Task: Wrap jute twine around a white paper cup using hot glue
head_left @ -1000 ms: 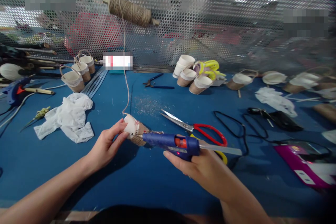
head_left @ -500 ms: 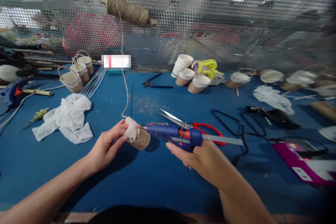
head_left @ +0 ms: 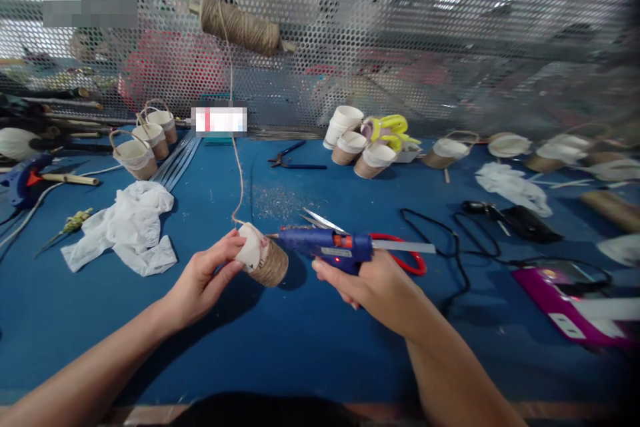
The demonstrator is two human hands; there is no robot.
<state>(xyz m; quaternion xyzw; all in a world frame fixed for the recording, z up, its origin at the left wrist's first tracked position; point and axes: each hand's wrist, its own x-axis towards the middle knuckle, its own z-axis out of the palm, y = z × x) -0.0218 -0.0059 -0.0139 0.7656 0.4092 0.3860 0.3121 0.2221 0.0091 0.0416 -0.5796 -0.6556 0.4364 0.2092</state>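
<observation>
My left hand (head_left: 205, 277) grips a small paper cup (head_left: 263, 258) partly wound with jute twine, held on its side above the blue table (head_left: 280, 347). A strand of twine (head_left: 239, 173) runs from the cup up to a spool (head_left: 240, 27) hung on the perforated metal screen. My right hand (head_left: 373, 290) is closed round a blue hot glue gun (head_left: 327, 245). Its nozzle points left, just beside the cup's upper edge, and a glue stick juts out of its back.
Red-handled scissors (head_left: 370, 240) lie behind the glue gun. White crumpled plastic (head_left: 125, 227) lies left, small cup baskets (head_left: 143, 140) and a second glue gun (head_left: 23, 177) far left. More cups (head_left: 357, 143), pliers (head_left: 290, 157), black cable (head_left: 450, 240) and a magenta box (head_left: 575, 307) lie right.
The glue gun has risen and drawn back to the right, off the cup's wrapped side. My left hand has turned the cup a little; more wound twine faces me.
</observation>
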